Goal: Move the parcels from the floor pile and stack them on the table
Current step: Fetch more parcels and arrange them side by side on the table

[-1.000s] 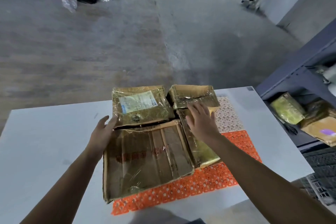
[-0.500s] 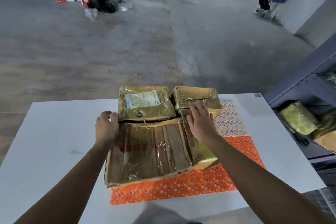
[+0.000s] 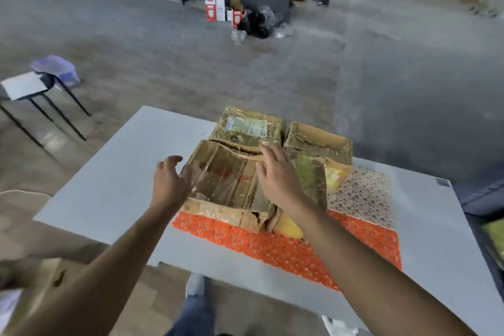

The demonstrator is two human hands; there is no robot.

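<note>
A person's left hand [image 3: 169,181], loosely open and holding nothing, is at the left edge of a large taped parcel [image 3: 223,180]. The right hand [image 3: 275,176] spreads flat, empty, over its top. The parcel sits among other parcels [image 3: 248,131] on an orange mat [image 3: 272,248] toward the table's [image 3: 109,185] far edge.

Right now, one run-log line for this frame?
stage: stacking | left hand: open, beside large flat tape-wrapped brown cardboard parcel | right hand: open, over it | parcel: on orange perforated mat, white table

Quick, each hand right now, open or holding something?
Left hand: open, beside the large parcel, holding nothing.
Right hand: open, flat over that parcel.
</note>
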